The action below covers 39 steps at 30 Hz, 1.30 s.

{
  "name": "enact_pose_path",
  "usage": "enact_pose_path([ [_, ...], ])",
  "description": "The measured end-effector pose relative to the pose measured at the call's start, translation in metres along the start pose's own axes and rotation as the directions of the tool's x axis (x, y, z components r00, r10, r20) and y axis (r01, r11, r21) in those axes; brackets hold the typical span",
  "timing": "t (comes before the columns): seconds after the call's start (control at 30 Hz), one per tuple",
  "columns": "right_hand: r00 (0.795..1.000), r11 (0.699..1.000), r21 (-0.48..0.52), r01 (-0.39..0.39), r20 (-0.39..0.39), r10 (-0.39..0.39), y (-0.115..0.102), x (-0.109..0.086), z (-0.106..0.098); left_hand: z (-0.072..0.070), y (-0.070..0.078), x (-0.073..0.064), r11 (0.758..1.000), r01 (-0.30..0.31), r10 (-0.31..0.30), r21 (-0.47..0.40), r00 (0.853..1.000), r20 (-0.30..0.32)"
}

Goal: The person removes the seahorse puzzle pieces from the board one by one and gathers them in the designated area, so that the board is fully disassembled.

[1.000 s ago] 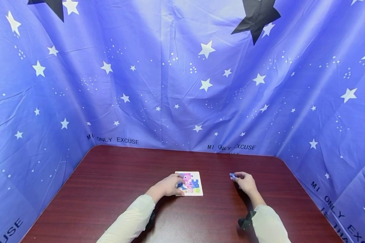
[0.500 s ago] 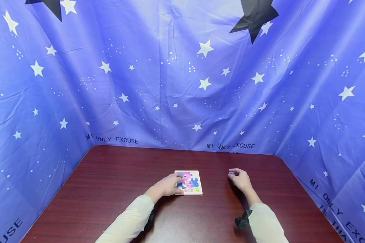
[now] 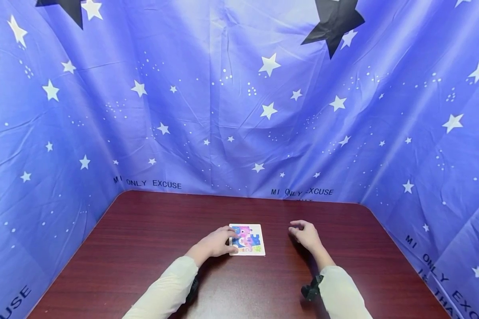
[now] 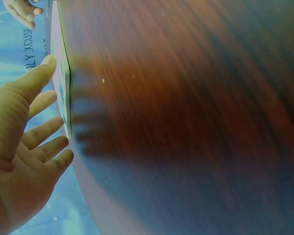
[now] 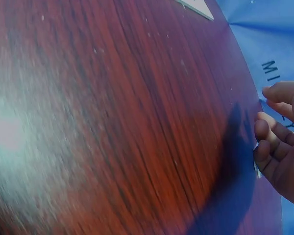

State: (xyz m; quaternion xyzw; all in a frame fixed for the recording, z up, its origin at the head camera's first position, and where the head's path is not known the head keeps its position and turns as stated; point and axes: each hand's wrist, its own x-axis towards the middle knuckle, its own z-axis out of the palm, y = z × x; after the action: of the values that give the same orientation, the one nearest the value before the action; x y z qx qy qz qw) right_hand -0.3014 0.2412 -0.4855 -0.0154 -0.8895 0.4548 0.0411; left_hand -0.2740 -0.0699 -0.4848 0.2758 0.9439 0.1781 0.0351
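A square jigsaw puzzle board [image 3: 257,251] with a white border and a pink and blue picture lies flat on the table, part of its picture bare white. My left hand [image 3: 217,241] is at its left side, fingers spread and fairly straight, fingertips and thumb right at the edge. To the right of the board, my right hand [image 3: 307,235] hovers low, thumb and forefinger apart with nothing visible between them. In the right wrist view, the thin pale edge of a puzzle piece [image 5: 257,169] shows by the lower fingers; the head view hides it behind the hand.
The dark red wooden table [image 3: 155,221] reaches back to a blue star-printed cloth [image 3: 223,110] that hangs on three sides. A black wrist camera [image 3: 312,289] sits under the right sleeve [image 3: 341,292].
My right hand has moved left toward the board, and the small blue puzzle piece seen at its fingertips earlier is now out of sight in the head view. The left hand has shifted slightly left.
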Motion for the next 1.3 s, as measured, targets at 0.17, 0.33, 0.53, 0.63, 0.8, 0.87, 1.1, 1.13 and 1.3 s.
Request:
enact_pose_path([
  [0.17, 1.000, 1.000, 0.012, 0.005, 0.013, -0.005, -0.003, 0.000, 0.010, 0.001, -0.004, -0.001, 1.000, 0.019, -0.019, -0.018, 1.000, -0.020],
  [0.33, 1.000, 0.999, 0.029, 0.017, 0.016, -0.018, -0.008, 0.000, 0.020, 0.000, -0.005, -0.001, 0.999, 0.041, -0.042, -0.031, 0.999, -0.022],
  [0.53, 0.997, 0.999, 0.039, 0.033, 0.062, -0.035, -0.014, -0.002, 0.032, 0.000, -0.006, 0.000, 0.998, 0.050, -0.051, -0.033, 0.999, -0.016],
  [0.63, 0.995, 0.998, 0.039, 0.047, 0.086, -0.050, -0.017, -0.004, 0.037, 0.000, -0.006, 0.000, 0.998, 0.054, -0.055, -0.039, 0.998, -0.015],
  [0.8, 0.993, 0.997, 0.040, 0.066, 0.095, -0.069, -0.022, -0.004, 0.046, 0.000, -0.006, 0.002, 0.998, 0.053, -0.054, -0.039, 0.998, -0.018],
  [0.87, 0.992, 0.996, 0.047, 0.071, 0.100, -0.076, -0.025, -0.004, 0.049, 0.000, -0.006, 0.002, 0.998, 0.054, -0.054, -0.042, 0.998, -0.014],
  [1.1, 0.987, 0.993, 0.084, 0.079, 0.130, -0.089, -0.035, -0.005, 0.057, -0.001, -0.006, 0.002, 0.997, 0.055, -0.055, -0.050, 0.998, -0.009],
  [1.13, 0.987, 0.993, 0.083, 0.081, 0.131, -0.091, -0.035, -0.005, 0.059, -0.001, -0.006, 0.002, 0.997, 0.054, -0.055, -0.049, 0.998, -0.009],
  [1.3, 0.986, 0.993, 0.069, 0.092, 0.134, -0.100, -0.040, -0.005, 0.063, -0.001, -0.006, 0.003, 0.997, 0.058, -0.058, -0.047, 0.998, -0.005],
])
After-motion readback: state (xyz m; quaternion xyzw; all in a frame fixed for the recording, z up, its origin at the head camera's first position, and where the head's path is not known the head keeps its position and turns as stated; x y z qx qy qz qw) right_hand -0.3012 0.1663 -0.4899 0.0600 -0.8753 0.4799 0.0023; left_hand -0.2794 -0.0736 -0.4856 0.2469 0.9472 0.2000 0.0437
